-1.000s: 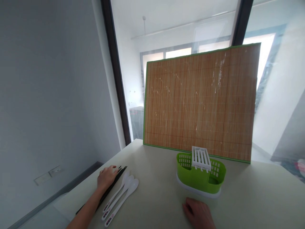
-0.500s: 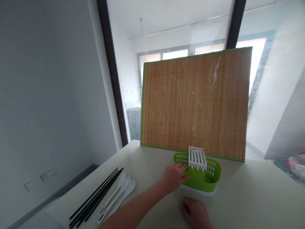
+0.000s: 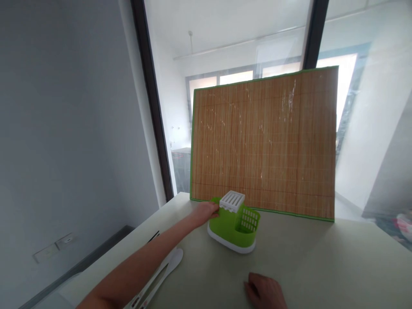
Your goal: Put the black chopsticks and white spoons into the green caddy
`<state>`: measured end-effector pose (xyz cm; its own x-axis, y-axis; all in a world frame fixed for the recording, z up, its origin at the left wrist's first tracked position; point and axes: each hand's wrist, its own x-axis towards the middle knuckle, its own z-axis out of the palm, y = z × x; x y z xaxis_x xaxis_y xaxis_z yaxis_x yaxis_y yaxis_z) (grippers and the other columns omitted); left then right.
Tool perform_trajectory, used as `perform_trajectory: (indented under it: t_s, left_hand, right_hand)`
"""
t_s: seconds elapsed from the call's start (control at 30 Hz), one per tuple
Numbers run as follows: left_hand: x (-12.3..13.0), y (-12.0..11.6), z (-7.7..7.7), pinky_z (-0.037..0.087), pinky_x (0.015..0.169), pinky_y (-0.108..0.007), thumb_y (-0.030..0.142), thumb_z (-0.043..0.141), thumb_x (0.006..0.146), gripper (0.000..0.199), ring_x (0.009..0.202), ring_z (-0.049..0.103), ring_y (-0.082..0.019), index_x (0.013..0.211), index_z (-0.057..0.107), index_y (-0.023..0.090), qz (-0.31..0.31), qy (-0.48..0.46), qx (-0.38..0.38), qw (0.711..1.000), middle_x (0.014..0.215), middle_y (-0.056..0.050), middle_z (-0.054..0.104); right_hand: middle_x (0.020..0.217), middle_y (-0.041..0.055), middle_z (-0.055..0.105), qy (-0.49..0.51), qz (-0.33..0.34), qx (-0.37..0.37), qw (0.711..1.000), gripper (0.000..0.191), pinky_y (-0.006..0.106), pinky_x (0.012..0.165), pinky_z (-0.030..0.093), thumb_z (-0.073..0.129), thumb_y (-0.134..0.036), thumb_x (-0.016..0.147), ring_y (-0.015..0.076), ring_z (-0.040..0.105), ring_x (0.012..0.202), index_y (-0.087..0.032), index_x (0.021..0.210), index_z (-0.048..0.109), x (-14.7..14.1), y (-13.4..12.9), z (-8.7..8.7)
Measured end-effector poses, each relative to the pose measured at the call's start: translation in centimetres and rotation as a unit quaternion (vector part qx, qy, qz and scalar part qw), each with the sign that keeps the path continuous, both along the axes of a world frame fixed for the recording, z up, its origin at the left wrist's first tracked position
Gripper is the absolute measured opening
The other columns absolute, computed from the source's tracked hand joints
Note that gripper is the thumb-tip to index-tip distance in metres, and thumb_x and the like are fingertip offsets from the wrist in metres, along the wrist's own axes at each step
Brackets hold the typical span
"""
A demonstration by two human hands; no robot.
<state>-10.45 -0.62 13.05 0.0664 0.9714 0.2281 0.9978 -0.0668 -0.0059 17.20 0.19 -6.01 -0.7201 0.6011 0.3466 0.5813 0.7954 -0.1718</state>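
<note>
A green plastic cutlery holder [image 3: 222, 225] stands on the table, on a white base, with a white slatted rack [image 3: 232, 201] across its top. My left hand [image 3: 206, 212] is closed on the holder's left end, fingers over the rim. Near the front edge my right hand [image 3: 265, 291] rests on the tabletop with curled fingers and nothing seen in them, apart from the holder. White spoons [image 3: 175, 257] lie to the left, partly covered by my left forearm. Only the tips of the black chopsticks [image 3: 154, 236] show beyond that arm.
A bamboo mat [image 3: 262, 146] with green edging stands upright at the back of the white table [image 3: 309, 262]. Behind it is a glass partition with dark frames. A grey wall [image 3: 64, 128] rises on the left.
The holder has moved left and turned, with my left hand on its left end. My left forearm now covers most of the chopsticks and part of the spoons. My right hand has barely moved.
</note>
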Motion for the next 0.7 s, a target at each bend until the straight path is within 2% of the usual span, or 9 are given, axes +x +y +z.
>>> perform_trajectory:
  t_s: [0.17, 0.33, 0.53, 0.7]
  left_hand:
    - [-8.6, -1.6, 0.7, 0.041, 0.071, -0.027, 0.031, 0.06, 0.077, 0.012, 0.08, 0.06, -0.021, 0.075, 0.063, 0.02, 0.1, -0.018, -0.002, 0.995, 0.08, -0.004, 0.065]
    - [-15.3, -4.7, 0.4, 0.038, 0.063, -0.025, 0.042, 0.056, 0.075, 0.024, 0.073, 0.06, -0.02, 0.07, 0.063, 0.02, 0.208, -0.032, -0.003, 0.978, 0.075, -0.004, 0.065]
    - [-20.6, -8.2, -0.1, 0.038, 0.062, -0.025, 0.057, 0.049, 0.074, 0.04, 0.074, 0.062, -0.022, 0.068, 0.064, 0.02, 0.285, -0.036, -0.008, 0.958, 0.075, -0.006, 0.068]
    - [-23.0, -9.6, -0.2, 0.04, 0.067, -0.025, 0.061, 0.048, 0.072, 0.047, 0.086, 0.062, -0.024, 0.086, 0.066, 0.019, 0.307, -0.041, -0.006, 0.951, 0.092, -0.007, 0.07]
  right_hand:
    - [0.062, -0.0029, 0.065, 0.0, 0.01, 0.015, 1.0, 0.02, 0.025, 0.049, 0.022, 0.045, -0.028, 0.085, 0.0138, 0.061, 0.055, -0.022, 0.067, 0.05, 0.0, 0.2, -0.3]
    - [0.062, -0.0029, 0.065, 0.016, 0.018, 0.026, 0.999, 0.018, 0.024, 0.048, 0.022, 0.046, -0.027, 0.084, 0.0135, 0.061, 0.053, -0.022, 0.067, 0.05, 0.0, 0.6, -0.9]
    - [0.06, -0.0022, 0.064, 0.005, 0.014, 0.014, 1.0, 0.023, 0.024, 0.047, 0.024, 0.044, -0.032, 0.086, 0.0141, 0.06, 0.052, -0.022, 0.066, 0.05, 0.1, 0.9, -1.5]
    - [0.058, -0.0014, 0.062, 0.026, 0.02, -0.013, 0.999, 0.027, 0.023, 0.047, 0.025, 0.041, -0.035, 0.087, 0.013, 0.057, 0.05, -0.022, 0.065, 0.05, 0.2, 1.1, -1.7]
